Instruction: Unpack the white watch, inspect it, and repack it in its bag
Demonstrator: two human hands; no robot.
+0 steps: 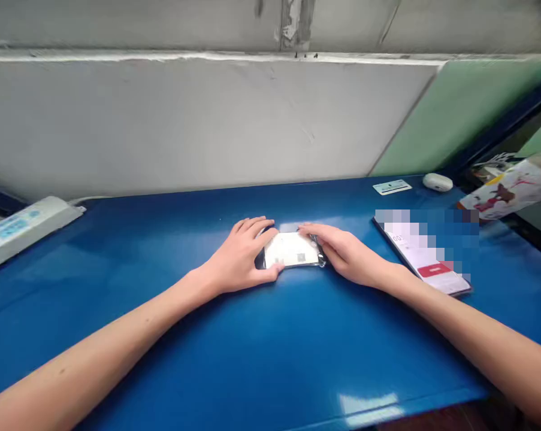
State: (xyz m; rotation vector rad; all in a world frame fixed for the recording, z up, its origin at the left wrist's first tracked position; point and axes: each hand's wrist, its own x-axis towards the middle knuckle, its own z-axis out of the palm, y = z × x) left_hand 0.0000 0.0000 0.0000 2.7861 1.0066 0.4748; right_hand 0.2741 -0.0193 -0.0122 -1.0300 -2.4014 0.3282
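A small flat pouch with a white label lies on the blue table near its middle. My left hand grips the pouch's left end, fingers over its top edge and thumb under the near edge. My right hand holds the right end, fingers curled on the pouch's upper right corner. Both hands rest on the table top.
A phone with a lit screen lies flat just right of my right hand. A small card and a white earbud case sit at the back right. A white power strip lies at the far left by the wall.
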